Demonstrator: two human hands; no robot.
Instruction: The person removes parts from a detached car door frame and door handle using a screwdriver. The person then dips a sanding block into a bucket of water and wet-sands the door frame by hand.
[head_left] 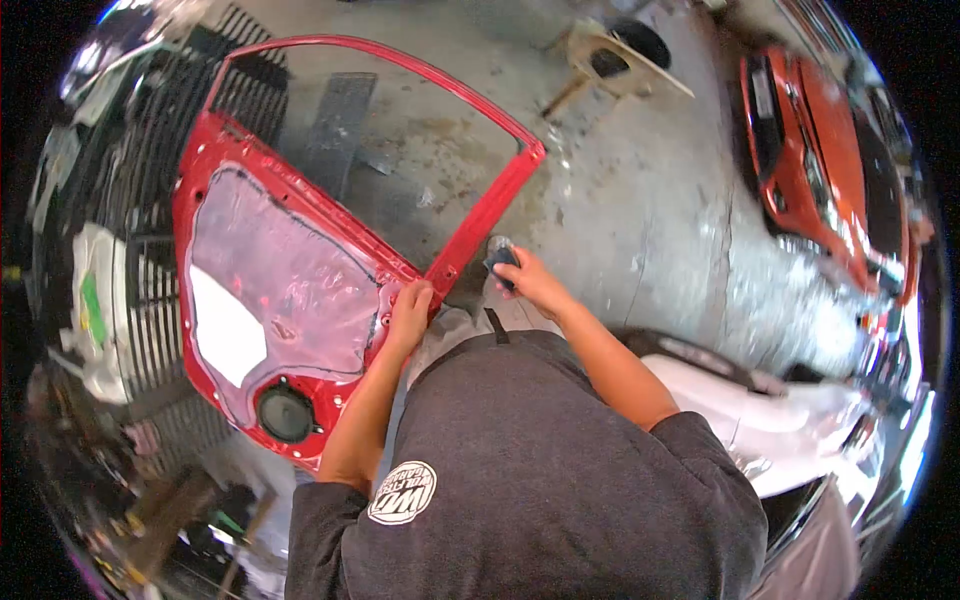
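Observation:
A red car door [485, 215] with an open window frame stands at my left side. Plastic sheeting [300, 270] covers its inner panel, with a white patch, and a round black speaker [285, 411] sits low in it. My left hand [410, 312] is closed on the door's edge, near the base of the window frame. In front of my waist, my right hand [530, 282] is wrapped round a small dark object [502, 262], too small to identify. That hand is apart from the door.
An orange-red car [830, 160] is at the right. A pale car part [710, 405] lies at my right side. Ahead stands a worn stool or stand [615, 65] with a black round item. Dark slatted racks [155, 300] are at the left, behind the door.

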